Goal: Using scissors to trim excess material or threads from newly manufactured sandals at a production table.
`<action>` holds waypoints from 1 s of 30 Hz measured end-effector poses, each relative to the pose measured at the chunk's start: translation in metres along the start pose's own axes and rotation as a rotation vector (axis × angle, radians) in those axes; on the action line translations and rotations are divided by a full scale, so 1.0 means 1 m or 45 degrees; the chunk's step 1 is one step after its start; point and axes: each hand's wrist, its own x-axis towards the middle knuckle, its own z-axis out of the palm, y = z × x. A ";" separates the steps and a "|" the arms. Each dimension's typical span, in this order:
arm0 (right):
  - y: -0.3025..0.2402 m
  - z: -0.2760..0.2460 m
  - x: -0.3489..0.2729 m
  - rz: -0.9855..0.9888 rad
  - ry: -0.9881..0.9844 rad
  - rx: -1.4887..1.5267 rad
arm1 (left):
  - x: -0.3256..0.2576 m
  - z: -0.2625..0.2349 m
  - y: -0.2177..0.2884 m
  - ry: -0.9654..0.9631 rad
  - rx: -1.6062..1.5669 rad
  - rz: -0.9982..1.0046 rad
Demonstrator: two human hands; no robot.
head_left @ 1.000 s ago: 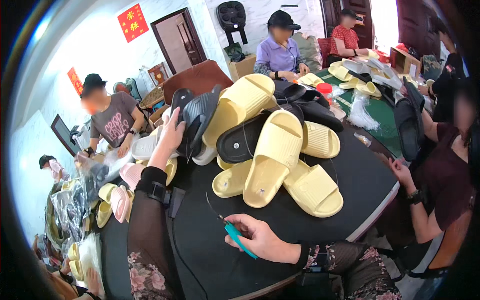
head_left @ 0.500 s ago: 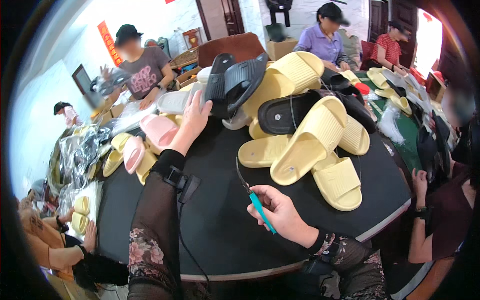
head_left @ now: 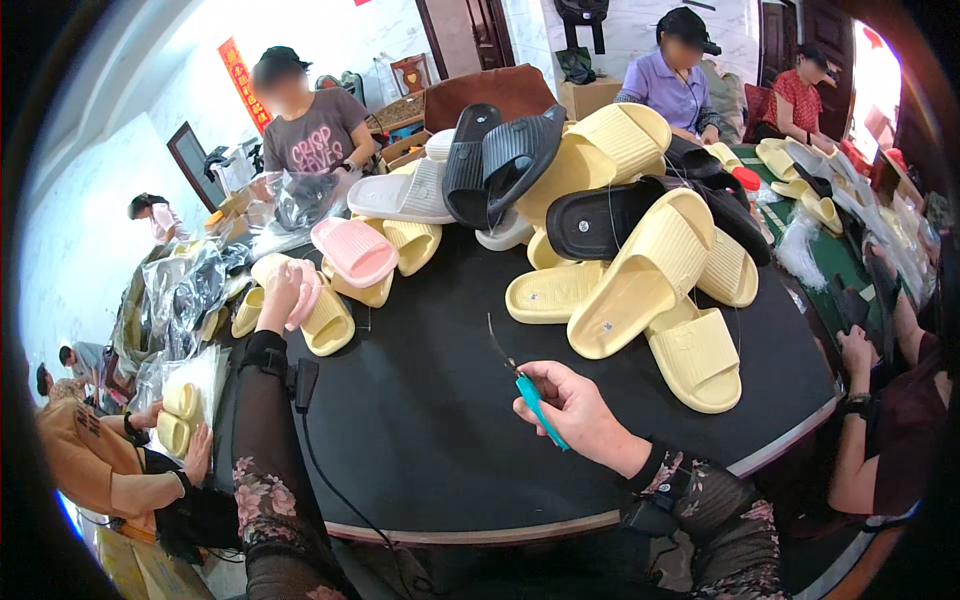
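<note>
Pink slide sandal (head_left: 300, 285) at the worktop's (head_left: 430, 400) left edge under my left hand (head_left: 283, 292), grip closed over its end to lift it; right hand (head_left: 572, 408) pinches the teal-handled snips (head_left: 528, 388), blade up, clear of the yellow pile (head_left: 640, 270).

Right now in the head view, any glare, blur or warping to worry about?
Head view: fisheye bends the round black table rim and darkens the corners; the doorway at top right is blown out; the right hand holding teal-handled snips is sharp; the left hand on a pale yellow foam slipper looks slightly soft.
</note>
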 end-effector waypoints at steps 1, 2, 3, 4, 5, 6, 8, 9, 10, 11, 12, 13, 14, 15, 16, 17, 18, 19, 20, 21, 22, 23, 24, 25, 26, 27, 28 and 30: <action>-0.001 0.001 -0.001 -0.005 -0.006 0.002 | -0.002 0.002 -0.007 0.005 0.006 -0.004; -0.003 0.002 -0.001 0.007 -0.008 0.005 | -0.003 0.004 -0.015 0.082 -0.195 -0.100; -0.002 0.000 0.000 0.029 0.008 0.000 | -0.002 0.008 -0.009 0.151 -0.413 -0.184; -0.001 -0.002 0.000 0.032 0.016 -0.003 | -0.001 0.011 -0.003 0.208 -0.463 -0.152; -0.001 -0.003 0.001 0.083 0.018 -0.017 | 0.000 0.010 0.000 0.204 -0.468 -0.148; -0.002 -0.004 0.000 0.134 0.018 -0.031 | 0.002 0.008 0.003 0.175 -0.457 -0.158; 0.002 -0.003 0.001 0.100 0.028 -0.022 | 0.002 0.000 0.006 0.141 -0.448 -0.164; 0.003 -0.004 0.001 0.061 0.036 -0.017 | 0.004 -0.004 0.008 0.107 -0.446 -0.217; 0.003 -0.003 0.001 0.064 0.047 -0.018 | 0.006 -0.008 0.011 0.071 -0.443 -0.270; 0.002 -0.002 0.000 0.053 0.049 -0.011 | 0.008 -0.010 0.015 0.034 -0.439 -0.323; 0.001 -0.002 0.001 0.037 0.040 -0.002 | 0.009 -0.015 0.017 0.039 -0.490 -0.389; 0.002 -0.001 0.002 0.038 0.040 0.001 | 0.010 -0.019 0.019 0.044 -0.539 -0.456; 0.002 -0.001 0.002 0.039 0.030 0.016 | 0.012 -0.024 0.021 0.042 -0.536 -0.457; 0.003 -0.002 0.002 0.044 0.033 0.025 | 0.016 -0.028 0.035 -0.036 -0.508 -0.396; 0.003 -0.002 0.002 0.050 0.036 0.025 | 0.018 -0.031 0.045 -0.112 -0.472 -0.340; 0.001 -0.003 0.003 0.067 0.026 0.002 | 0.018 -0.032 0.055 -0.118 -0.474 -0.340; 0.000 -0.001 0.003 0.084 0.011 -0.019 | 0.017 -0.034 0.063 -0.174 -0.551 -0.291; 0.001 -0.003 0.003 0.088 0.021 -0.021 | 0.020 -0.035 0.078 -0.231 -0.637 -0.231; 0.003 -0.004 0.004 0.082 0.036 -0.046 | 0.022 -0.035 0.093 -0.339 -0.832 -0.276; 0.003 -0.005 0.004 0.072 0.039 -0.067 | 0.021 -0.035 0.096 -0.339 -0.831 -0.276; 0.003 -0.006 0.004 0.071 0.041 -0.067 | 0.020 -0.035 0.100 -0.337 -0.937 -0.301; 0.003 -0.006 0.004 0.029 0.041 -0.083 | 0.020 -0.035 0.103 -0.336 -1.045 -0.324; 0.004 -0.005 0.005 -0.013 0.037 -0.096 | 0.018 -0.034 0.102 -0.337 -1.042 -0.324; 0.005 -0.006 0.005 -0.013 0.039 -0.093 | 0.016 -0.031 0.102 -0.310 -1.129 -0.331; 0.008 -0.006 0.006 -0.011 0.035 -0.102 | 0.015 -0.029 0.103 -0.282 -1.216 -0.338; 0.009 -0.006 0.006 -0.008 0.034 -0.112 | 0.014 -0.028 0.103 -0.286 -1.214 -0.335; 0.008 -0.005 0.006 -0.008 0.038 -0.108 | 0.013 -0.027 0.102 -0.271 -1.242 -0.388; 0.005 -0.005 0.005 0.012 0.049 -0.124 | 0.010 -0.027 0.102 -0.260 -1.268 -0.438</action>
